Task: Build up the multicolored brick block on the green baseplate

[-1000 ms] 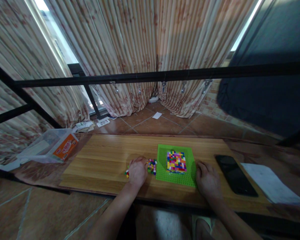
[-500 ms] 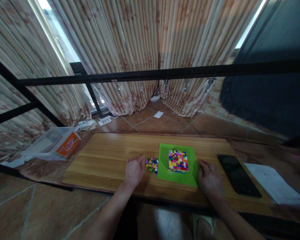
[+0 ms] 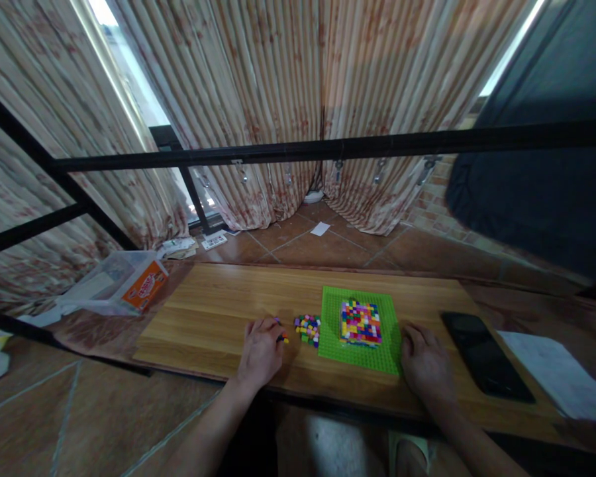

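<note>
My left hand is closed low over the wooden table, with a few small coloured building bricks at its fingertips. Just to its right lies a loose pile of small bricks in mixed colours. The pile reaches the left edge of a green studded baseplate. A multicoloured square block of joined bricks stands on the plate. Resting at the plate's right edge, my right hand has its fingers curled; their inner side is hidden.
A black phone lies right of my right hand, with white paper beyond it. Left of the wooden table sits a clear plastic box with an orange label. A black metal bar crosses above the table's far side.
My left hand has drawn a little left, away from the pile, and a few bricks now show at its fingertips. The whole view has shifted slightly; my right hand stays by the plate.
</note>
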A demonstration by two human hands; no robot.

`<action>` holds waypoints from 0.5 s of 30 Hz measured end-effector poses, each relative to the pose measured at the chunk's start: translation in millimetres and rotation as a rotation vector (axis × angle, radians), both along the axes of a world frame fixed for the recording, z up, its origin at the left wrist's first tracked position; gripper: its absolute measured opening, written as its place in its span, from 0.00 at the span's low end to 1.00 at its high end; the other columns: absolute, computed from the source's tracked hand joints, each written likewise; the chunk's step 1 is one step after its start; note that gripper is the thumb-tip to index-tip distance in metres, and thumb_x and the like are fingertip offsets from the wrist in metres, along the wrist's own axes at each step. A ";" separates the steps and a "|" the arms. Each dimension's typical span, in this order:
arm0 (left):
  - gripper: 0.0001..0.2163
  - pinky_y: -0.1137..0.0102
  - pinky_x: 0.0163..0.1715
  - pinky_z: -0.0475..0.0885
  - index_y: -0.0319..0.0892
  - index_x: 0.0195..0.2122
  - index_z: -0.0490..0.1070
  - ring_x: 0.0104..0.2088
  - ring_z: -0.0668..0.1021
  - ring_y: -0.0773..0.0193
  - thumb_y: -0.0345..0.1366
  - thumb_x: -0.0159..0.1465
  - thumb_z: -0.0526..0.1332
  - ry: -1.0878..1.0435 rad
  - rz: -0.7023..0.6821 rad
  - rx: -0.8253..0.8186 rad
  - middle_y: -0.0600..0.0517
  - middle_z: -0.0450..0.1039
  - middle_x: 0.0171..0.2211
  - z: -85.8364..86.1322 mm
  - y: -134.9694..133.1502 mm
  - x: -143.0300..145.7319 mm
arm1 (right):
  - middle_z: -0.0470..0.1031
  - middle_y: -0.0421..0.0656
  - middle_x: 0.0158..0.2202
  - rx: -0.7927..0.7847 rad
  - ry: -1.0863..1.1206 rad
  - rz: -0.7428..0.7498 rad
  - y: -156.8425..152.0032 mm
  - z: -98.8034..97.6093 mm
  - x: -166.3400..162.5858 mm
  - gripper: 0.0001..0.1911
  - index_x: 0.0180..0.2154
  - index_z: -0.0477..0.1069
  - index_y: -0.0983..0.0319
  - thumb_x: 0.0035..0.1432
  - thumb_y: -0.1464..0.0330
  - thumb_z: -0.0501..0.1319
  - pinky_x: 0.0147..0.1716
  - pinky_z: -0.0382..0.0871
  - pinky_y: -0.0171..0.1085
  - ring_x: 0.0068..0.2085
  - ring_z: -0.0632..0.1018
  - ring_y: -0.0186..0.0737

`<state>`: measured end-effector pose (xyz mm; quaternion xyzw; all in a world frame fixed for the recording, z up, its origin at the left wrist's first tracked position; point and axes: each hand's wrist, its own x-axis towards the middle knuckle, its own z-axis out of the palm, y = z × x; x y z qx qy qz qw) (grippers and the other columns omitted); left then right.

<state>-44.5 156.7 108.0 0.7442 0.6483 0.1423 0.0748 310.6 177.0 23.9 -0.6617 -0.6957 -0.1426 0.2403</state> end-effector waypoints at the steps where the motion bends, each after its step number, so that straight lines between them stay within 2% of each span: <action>1: 0.11 0.59 0.52 0.58 0.47 0.39 0.74 0.49 0.69 0.57 0.28 0.57 0.59 0.016 -0.002 0.003 0.50 0.72 0.47 0.8 1.0 1.5 | 0.72 0.52 0.45 -0.003 -0.002 -0.002 0.0 0.2 0.0 0.15 0.43 0.70 0.66 0.59 0.70 0.50 0.46 0.66 0.45 0.47 0.70 0.48; 7: 0.06 0.59 0.50 0.58 0.44 0.35 0.73 0.48 0.69 0.56 0.30 0.60 0.57 0.050 0.027 -0.004 0.48 0.72 0.45 1.8 3.9 10.9 | 0.72 0.51 0.44 -0.015 0.007 0.011 0.4 -0.3 1.4 0.15 0.44 0.70 0.65 0.59 0.70 0.50 0.47 0.65 0.45 0.47 0.71 0.47; 15: 0.08 0.61 0.47 0.60 0.48 0.39 0.73 0.45 0.70 0.58 0.35 0.63 0.56 0.018 0.023 -0.024 0.51 0.72 0.41 -0.8 11.8 26.9 | 0.71 0.50 0.45 -0.003 0.006 0.017 0.1 -0.9 1.4 0.14 0.44 0.70 0.63 0.58 0.70 0.50 0.47 0.65 0.45 0.48 0.71 0.47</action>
